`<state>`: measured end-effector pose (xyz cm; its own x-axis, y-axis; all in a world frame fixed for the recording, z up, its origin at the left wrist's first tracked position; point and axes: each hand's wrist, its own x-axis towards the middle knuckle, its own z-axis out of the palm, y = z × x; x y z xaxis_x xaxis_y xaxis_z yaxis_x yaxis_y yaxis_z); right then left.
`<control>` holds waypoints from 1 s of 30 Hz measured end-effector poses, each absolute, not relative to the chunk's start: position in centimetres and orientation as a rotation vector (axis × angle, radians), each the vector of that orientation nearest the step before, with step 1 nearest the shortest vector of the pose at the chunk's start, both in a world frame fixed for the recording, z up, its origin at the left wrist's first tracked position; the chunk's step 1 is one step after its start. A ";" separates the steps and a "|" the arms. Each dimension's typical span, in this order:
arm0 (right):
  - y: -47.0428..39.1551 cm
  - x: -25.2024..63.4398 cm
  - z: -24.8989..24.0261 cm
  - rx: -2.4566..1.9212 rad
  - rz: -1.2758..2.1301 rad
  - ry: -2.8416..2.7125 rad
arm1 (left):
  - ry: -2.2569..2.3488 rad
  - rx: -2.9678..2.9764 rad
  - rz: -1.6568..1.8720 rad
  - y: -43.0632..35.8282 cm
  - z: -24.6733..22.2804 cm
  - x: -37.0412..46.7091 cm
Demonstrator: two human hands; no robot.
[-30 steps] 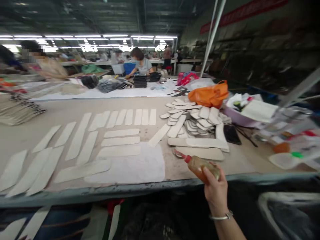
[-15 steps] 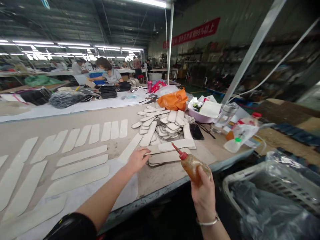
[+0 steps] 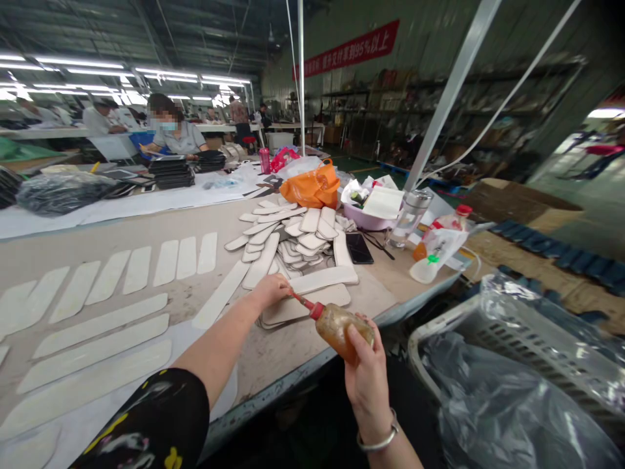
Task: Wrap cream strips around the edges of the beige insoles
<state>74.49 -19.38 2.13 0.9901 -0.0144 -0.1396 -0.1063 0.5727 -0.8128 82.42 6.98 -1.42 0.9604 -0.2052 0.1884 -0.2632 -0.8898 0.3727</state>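
Bottle (image 3: 336, 329): grasped by right hand (image 3: 366, 371).
Left hand (image 3: 270, 291): grip I cannot tell.
Strip pile (image 3: 308, 241): beside phone (image 3: 359, 249), orange bag (image 3: 311, 187).

Table (image 3: 378, 296): strips (image 3: 137, 270) are laid in rows at left.
Heap of pieces (image 3: 310, 241): piled right of the strips, a bag (image 3: 311, 187) set behind it.
Basin (image 3: 370, 219): set right of the bag.
Phone (image 3: 359, 249): laid right of the heap, before the basin.
Bottle (image 3: 339, 327): held before the heap by the right hand (image 3: 365, 365).
Crate (image 3: 415, 345): placed right of the right hand, plastic sheeting (image 3: 527, 404) contained in it.
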 end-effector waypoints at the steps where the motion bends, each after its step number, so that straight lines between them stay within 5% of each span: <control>1: -19.3 74.5 2.1 -0.957 0.061 0.135 | -0.340 2.708 0.200 7.1 -1.4 82.5; 13: -19.1 74.4 1.9 -1.022 0.056 0.129 | -0.124 2.721 0.607 6.6 1.6 78.6; 19: -18.0 73.1 1.5 -1.060 0.128 0.067 | -0.031 2.794 0.925 11.0 2.3 64.3; 25: -15.4 69.9 -0.4 -1.301 0.240 -0.159 | 0.237 2.907 0.684 12.6 -1.5 47.5; 30: -11.8 66.7 -0.8 -1.516 0.275 -0.451 | 0.401 2.903 0.623 10.7 -3.0 42.9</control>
